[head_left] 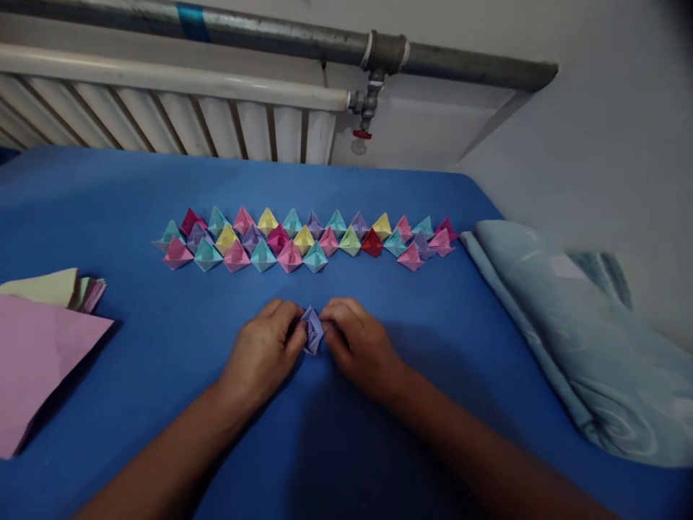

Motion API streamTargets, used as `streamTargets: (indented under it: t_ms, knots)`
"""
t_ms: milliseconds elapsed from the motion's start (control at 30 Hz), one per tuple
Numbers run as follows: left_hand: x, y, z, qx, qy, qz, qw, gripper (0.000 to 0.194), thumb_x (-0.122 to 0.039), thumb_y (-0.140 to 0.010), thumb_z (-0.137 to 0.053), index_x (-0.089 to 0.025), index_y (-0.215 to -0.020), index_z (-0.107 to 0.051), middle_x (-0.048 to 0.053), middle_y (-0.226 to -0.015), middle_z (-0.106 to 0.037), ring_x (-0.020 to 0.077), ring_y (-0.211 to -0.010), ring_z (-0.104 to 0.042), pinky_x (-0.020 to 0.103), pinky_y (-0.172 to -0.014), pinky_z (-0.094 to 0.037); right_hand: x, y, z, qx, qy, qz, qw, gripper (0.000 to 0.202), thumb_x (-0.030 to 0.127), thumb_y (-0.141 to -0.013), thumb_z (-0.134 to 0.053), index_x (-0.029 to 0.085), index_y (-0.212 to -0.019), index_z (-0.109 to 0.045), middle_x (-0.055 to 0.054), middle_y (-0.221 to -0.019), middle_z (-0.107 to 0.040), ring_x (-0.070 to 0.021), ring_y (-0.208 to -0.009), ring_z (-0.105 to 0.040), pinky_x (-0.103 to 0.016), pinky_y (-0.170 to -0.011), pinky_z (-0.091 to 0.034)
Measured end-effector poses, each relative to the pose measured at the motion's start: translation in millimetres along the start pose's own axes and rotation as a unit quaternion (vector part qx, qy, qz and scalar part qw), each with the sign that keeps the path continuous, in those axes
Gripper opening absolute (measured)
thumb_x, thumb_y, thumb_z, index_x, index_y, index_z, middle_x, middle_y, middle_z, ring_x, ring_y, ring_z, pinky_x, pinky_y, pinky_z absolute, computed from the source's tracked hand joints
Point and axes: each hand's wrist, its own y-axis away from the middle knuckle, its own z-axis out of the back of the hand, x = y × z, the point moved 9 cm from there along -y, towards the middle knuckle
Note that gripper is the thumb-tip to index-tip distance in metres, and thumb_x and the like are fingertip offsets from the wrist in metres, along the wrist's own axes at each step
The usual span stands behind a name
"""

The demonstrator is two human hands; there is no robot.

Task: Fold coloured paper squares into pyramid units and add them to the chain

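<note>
A small purple folded paper boat [312,331] is between my two hands, low in the middle of the view. My left hand [266,350] pinches its left side between thumb and fingers. On the other side my right hand [362,347] has its thumb and fingertips closed on the boat's right edge. Beyond the hands, several folded paper boats in pink, teal, yellow, purple and red stand in close rows, among them a red one [372,243] and a light green one [350,241].
Pink paper sheets [48,354] and a stack with a pale yellow sheet [43,287] lie at the left on the blue surface [162,347]. A rolled light-blue blanket [585,332] lies at the right. A white radiator [216,123] and a metal pipe [303,40] run behind.
</note>
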Motion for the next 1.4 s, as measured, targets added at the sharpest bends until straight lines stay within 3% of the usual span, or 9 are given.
streamTargets:
  t_ms: [300, 667, 767, 867, 1133, 1400]
  knots:
    - [1, -1, -2.3, 0.007, -0.006, 0.0, 1.0, 0.01, -0.018, -0.086, -0.051, -0.019, -0.08, -0.059, 0.0, -0.075, -0.061, 0.0131, -0.066, -0.057, 0.025, -0.06, -0.042, -17, -9, -14, 0.075, 0.071, -0.11, 0.989, 0.022, 0.015, -0.083, -0.052, 0.017, -0.104, -0.06, -0.007, -0.09, -0.067, -0.019, -0.084, -0.061, -0.031, -0.076, -0.046]
    - [3, -1, -0.8, 0.004, 0.045, 0.002, 0.999, 0.014, -0.022, -0.086, -0.049, -0.019, -0.078, -0.06, 0.0, -0.074, -0.06, 0.0135, -0.067, -0.057, 0.025, -0.061, -0.043, -19, -9, -12, 0.049, 0.021, -0.112, 0.992, 0.024, 0.013, -0.082, -0.055, 0.02, -0.104, -0.06, -0.003, -0.086, -0.065, -0.0157, -0.078, -0.059, -0.028, -0.072, -0.045]
    - [11, 0, 7.8, -0.018, 0.099, 0.03, 0.995, 0.017, -0.026, -0.086, -0.049, -0.019, -0.092, -0.063, 0.001, -0.081, -0.063, 0.0134, -0.068, -0.059, 0.025, -0.061, -0.045, -18, -5, 0, 0.011, -0.027, -0.102, 0.994, 0.02, 0.014, -0.082, -0.055, 0.019, -0.1, -0.059, -0.002, -0.085, -0.062, -0.0138, -0.073, -0.058, -0.025, -0.067, -0.045]
    - [15, 1, 17.2, -0.035, 0.101, 0.039, 0.993, 0.018, -0.023, -0.085, -0.046, -0.019, -0.089, -0.063, 0.001, -0.081, -0.064, 0.0129, -0.066, -0.057, 0.025, -0.06, -0.044, -18, 2, 12, -0.011, -0.055, -0.083, 0.995, 0.012, 0.012, -0.085, -0.05, 0.02, -0.089, -0.058, -0.001, -0.078, -0.059, -0.0124, -0.069, -0.056, -0.024, -0.063, -0.044]
    - [15, 1, 13.3, 0.031, 0.104, 0.029, 0.994, 0.014, -0.017, -0.076, -0.048, -0.021, -0.078, -0.061, -0.003, -0.07, -0.059, 0.0114, -0.06, -0.055, 0.025, -0.058, -0.043, -4, 9, 6, 0.059, -0.061, -0.01, 0.996, 0.015, 0.012, -0.086, -0.051, 0.02, -0.094, -0.06, -0.001, -0.08, -0.061, -0.0135, -0.073, -0.058, -0.026, -0.068, -0.045]
    - [8, 2, 12.2, 0.021, 0.108, 0.006, 0.994, 0.013, -0.017, -0.081, -0.049, -0.021, -0.083, -0.062, -0.002, -0.076, -0.06, 0.0113, -0.066, -0.057, 0.024, -0.062, -0.045, -14, 5, 8, 0.031, -0.045, -0.061, 0.997, 0.02, 0.013, -0.089, -0.046, 0.023, -0.101, -0.059, -0.002, -0.087, -0.061, -0.0146, -0.077, -0.06, -0.027, -0.071, -0.047]
